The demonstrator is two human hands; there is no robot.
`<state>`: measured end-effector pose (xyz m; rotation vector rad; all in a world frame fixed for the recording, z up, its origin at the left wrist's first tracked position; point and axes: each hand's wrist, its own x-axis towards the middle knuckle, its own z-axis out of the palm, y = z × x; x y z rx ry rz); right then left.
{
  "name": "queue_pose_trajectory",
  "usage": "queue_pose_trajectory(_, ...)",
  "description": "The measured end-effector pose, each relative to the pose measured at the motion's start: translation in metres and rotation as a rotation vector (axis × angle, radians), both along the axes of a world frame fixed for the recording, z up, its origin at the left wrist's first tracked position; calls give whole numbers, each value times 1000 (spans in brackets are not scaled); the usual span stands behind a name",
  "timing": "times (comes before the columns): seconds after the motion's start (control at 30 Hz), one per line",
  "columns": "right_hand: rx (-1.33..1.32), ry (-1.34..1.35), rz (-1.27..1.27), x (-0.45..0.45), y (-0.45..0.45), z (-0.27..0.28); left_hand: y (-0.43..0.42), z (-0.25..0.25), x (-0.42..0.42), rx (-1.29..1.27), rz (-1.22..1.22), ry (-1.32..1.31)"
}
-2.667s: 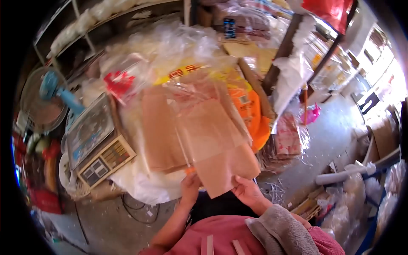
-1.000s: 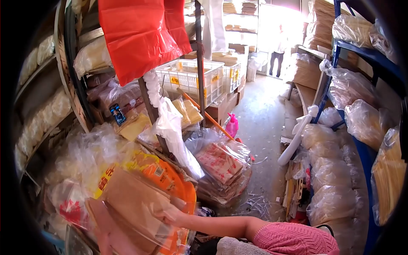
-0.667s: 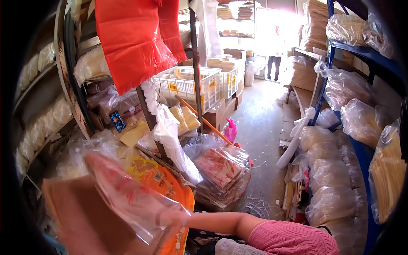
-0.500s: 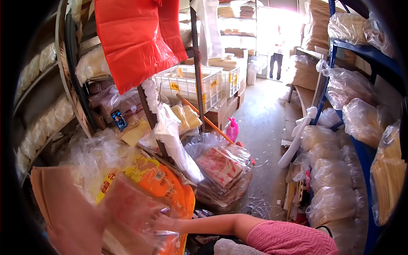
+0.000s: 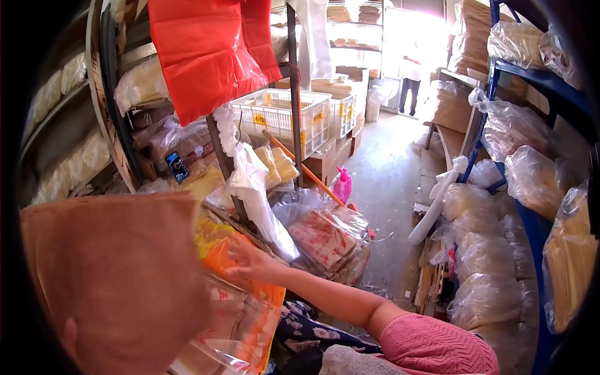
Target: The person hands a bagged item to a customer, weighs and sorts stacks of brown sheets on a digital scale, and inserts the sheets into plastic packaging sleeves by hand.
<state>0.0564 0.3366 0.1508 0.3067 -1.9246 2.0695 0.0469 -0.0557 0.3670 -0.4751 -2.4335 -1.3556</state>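
A blurred stack of brown paper (image 5: 119, 281), its layered edges showing along the top, is raised at the lower left. Part of my left hand (image 5: 70, 337) shows at its lower edge, gripping it; most of those fingers are hidden. My right hand (image 5: 253, 261) reaches in from the right, fingers spread and holding nothing. It is over the orange and yellow printed plastic sheet (image 5: 275, 297); whether it touches is unclear. Below it lies a clear plastic-wrapped pack of brown paper with red print (image 5: 228, 312), partly covered by the raised stack.
Another plastic-wrapped pack with red print (image 5: 325, 240) lies ahead on the floor. Red plastic bags (image 5: 212, 53) hang above. White crates (image 5: 269, 119), a phone (image 5: 177, 167) and an orange pole (image 5: 315, 181) stand beyond. Wrapped bundles (image 5: 484, 244) line the right. A person (image 5: 409, 81) stands by the doorway.
The brown paper stack has come up and to the right, covering more of the left side. My right hand has lifted off the printed pack and moved forward, fingers spreading.
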Motion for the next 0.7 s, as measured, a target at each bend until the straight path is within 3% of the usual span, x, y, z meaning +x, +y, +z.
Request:
queue_pose_trajectory(0.1,-388,84,382,-7,4,22,22,-13,15,306,-42,-38)
queue_pose_trajectory(0.2,-583,-129,506,8,11,31,22,-55,-8,463,-117,-79)
queue_pose_trajectory(0.23,-507,-76,432,6,9,31,13,-72,-27,518,-179,-108)
queue_pose_trajectory(0.3,-287,27,178,-13,5,16,-2,-101,-55,78,-12,-30)
queue_pose_trajectory(0.33,-101,-60,41,-3,0,30,19,-112,-43,-129,225,155)
queue_pose_trajectory(0.37,0,52,18,-7,-7,29,37,-119,-33,-265,314,122)
queue_pose_trajectory(0.4,234,-68,-97,-4,-13,37,61,-121,-20,-405,397,87)
queue_pose_trajectory(0.43,363,151,-181,-8,-24,35,72,-149,-26,-530,433,307)
queue_pose_trajectory(0.47,306,-4,-126,-1,-36,40,83,-170,-29,-494,287,445)
queue_pose_trajectory(0.5,314,54,-146,4,-53,45,103,-180,-27,-410,244,640)
queue_pose_trajectory(0.53,421,84,-181,5,-68,46,121,-178,-9,-423,239,246)
queue_pose_trajectory(0.6,406,191,-183,3,-91,43,144,-186,-4,-257,48,299)
queue_pose_trajectory(0.7,474,247,-181,2,-102,37,157,-186,-3,-166,45,260)
